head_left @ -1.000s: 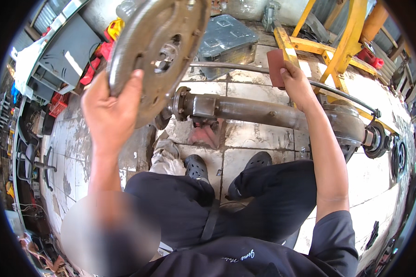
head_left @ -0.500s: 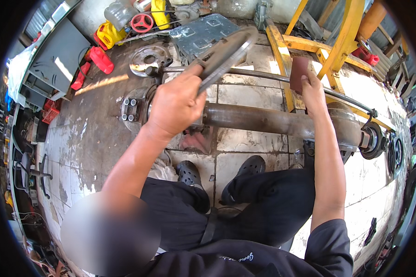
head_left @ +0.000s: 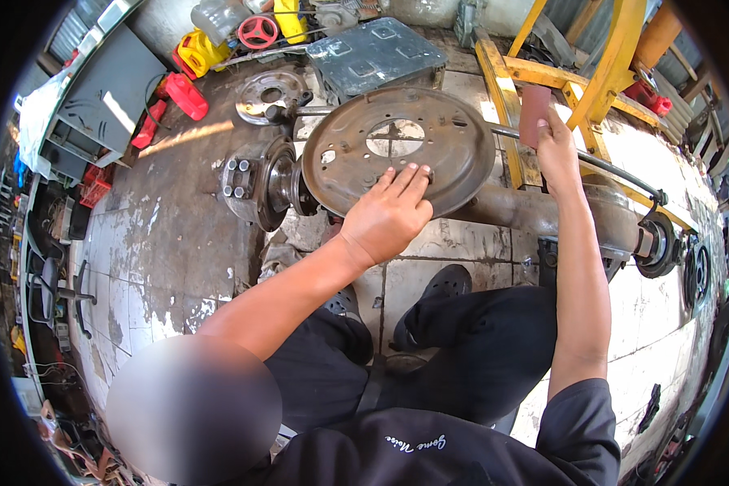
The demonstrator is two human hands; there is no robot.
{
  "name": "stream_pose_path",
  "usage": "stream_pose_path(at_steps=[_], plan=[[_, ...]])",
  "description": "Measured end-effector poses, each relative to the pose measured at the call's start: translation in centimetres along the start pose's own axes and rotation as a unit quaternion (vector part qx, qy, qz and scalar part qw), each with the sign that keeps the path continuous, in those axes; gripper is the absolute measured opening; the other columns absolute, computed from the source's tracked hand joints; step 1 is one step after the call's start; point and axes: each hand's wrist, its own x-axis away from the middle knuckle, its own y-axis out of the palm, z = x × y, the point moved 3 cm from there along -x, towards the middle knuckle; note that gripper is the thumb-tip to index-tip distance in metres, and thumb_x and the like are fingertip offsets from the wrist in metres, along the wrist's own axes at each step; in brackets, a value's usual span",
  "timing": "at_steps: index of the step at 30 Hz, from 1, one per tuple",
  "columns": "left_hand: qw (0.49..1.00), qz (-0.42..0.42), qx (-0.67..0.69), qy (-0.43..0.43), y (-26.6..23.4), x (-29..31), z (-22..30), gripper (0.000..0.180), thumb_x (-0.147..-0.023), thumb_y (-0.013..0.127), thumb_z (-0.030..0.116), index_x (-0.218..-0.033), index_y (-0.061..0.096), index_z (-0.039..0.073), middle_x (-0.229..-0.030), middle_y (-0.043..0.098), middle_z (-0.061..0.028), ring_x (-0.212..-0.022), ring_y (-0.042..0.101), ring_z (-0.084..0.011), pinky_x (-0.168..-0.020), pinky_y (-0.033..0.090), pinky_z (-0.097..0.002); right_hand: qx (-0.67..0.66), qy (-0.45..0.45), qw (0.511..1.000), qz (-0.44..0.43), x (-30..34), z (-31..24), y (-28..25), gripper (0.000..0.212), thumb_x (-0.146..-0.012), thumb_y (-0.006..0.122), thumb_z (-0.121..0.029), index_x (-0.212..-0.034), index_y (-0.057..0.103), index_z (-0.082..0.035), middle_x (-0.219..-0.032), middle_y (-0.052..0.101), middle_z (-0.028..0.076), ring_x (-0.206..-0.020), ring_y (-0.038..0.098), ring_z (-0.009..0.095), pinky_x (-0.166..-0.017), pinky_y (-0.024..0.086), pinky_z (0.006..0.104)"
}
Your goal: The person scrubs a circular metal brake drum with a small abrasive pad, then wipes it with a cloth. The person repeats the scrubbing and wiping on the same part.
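A round, rusty brake backing plate [head_left: 340, 174] with a large centre hole lies face up over the axle [head_left: 506, 206] in front of me. My left hand [head_left: 390, 215] holds its near rim, with the fingers stretched across the upper face and the thumb out of sight. My right hand [head_left: 557, 150] is raised to the right of the plate. Between its thumb and fingers is a reddish-brown piece of sandpaper [head_left: 535, 116], held upright and apart from the plate. The axle's hub end [head_left: 255, 182], with bolts on its face, shows left of the plate.
Behind the plate runs a long metal rod [head_left: 607, 170]. A yellow frame [head_left: 502, 93] stands at the far right. Another round plate [head_left: 255, 93] and a grey-green metal case [head_left: 373, 53] lie at the back. Red jugs [head_left: 186, 97] and a grey cabinet [head_left: 109, 93] are at left.
The backing plate has swung from nearly edge-on to face up and come nearer. My left hand has moved right and its fingers now spread on the plate. The sandpaper has shifted slightly up and right.
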Motion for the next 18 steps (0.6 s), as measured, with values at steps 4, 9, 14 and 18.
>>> stream_pose_path(at_steps=[4,9,14,18], plan=[[0.999,-0.035,-0.012,0.024,1.4,1.0,0.5,0.011,-0.077,0.062,0.010,-0.076,0.056,0.001,-0.132,0.060,-0.0240,-0.127,0.057,-0.0366,-0.104,0.049,-0.0499,0.080,-0.061,0.995,-0.012,0.0,0.8,0.2,0.043,-0.101,0.045,-0.016,-0.141,0.051,-0.002,-0.135,0.059,0.024,-0.127,0.056,0.035,-0.107,0.041,0.0381],[0.998,-0.058,0.034,0.007,1.7,2.5,0.4,0.010,-0.076,0.061,0.010,-0.076,0.058,0.000,-0.137,0.057,-0.0222,-0.131,0.053,-0.0369,-0.107,0.046,-0.0496,0.121,-0.107,0.973,-0.165,2.0,-2.3,1.6,0.043,-0.099,0.044,-0.011,-0.141,0.052,-0.005,-0.135,0.059,0.021,-0.125,0.057,0.037,-0.108,0.043,0.0404],[0.995,-0.092,0.037,-0.026,1.8,2.7,0.6,0.011,-0.077,0.062,0.010,-0.080,0.062,-0.001,-0.140,0.053,-0.0220,-0.133,0.050,-0.0369,-0.110,0.044,-0.0473,0.180,-0.170,0.931,-0.267,4.5,-3.6,3.9,0.046,-0.094,0.045,-0.002,-0.139,0.054,-0.005,-0.133,0.060,0.020,-0.120,0.059,0.039,-0.104,0.046,0.0443],[0.982,-0.137,0.105,-0.074,0.0,2.4,0.4,0.022,-0.085,0.067,0.019,-0.083,0.064,-0.002,-0.134,0.057,-0.0232,-0.125,0.055,-0.0368,-0.104,0.048,-0.0434,0.222,-0.250,0.884,-0.326,6.6,-2.5,6.0,0.048,-0.089,0.045,0.001,-0.137,0.053,0.001,-0.138,0.056,0.022,-0.129,0.052,0.038,-0.111,0.041,0.0442]])
